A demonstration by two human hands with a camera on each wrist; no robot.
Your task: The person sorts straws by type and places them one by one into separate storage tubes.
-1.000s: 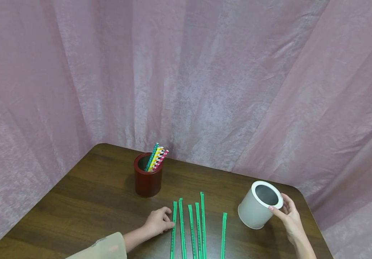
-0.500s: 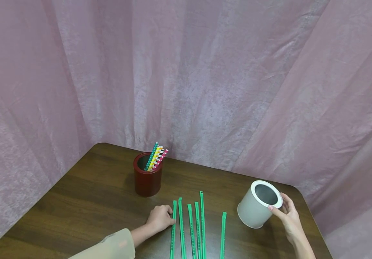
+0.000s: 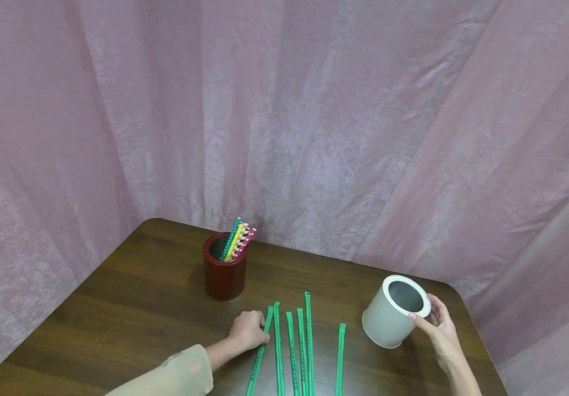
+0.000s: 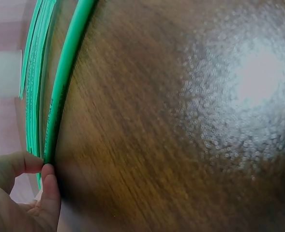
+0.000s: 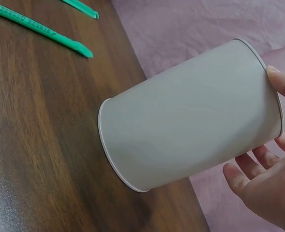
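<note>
Both hands busy, lower frame.
L hand (image 3: 248, 330) pinches straw (image 3: 258, 357); R hand (image 3: 438, 330) holds tilted cup (image 3: 388, 319) by rim.

Dark red cup (image 3: 224, 273) on the wooden table (image 3: 141, 308), holding patterned paper straws (image 3: 237, 243); behind the table, pink curtain (image 3: 314, 121).

The surface (image 3: 141, 297) is dark brown wood with darker stripes in the grain. The straws (image 3: 294, 352) lying on it are bright green with tiny dark print. The cup (image 3: 388, 324) is plain grey-white with a white rim. The holder (image 3: 224, 275) is dark red. Its paper straws (image 3: 238, 242) show teal, yellow, black-and-white and pink with white dots. The curtain (image 3: 314, 121) is soft pink. The sleeve (image 3: 175, 377) is beige.
</note>
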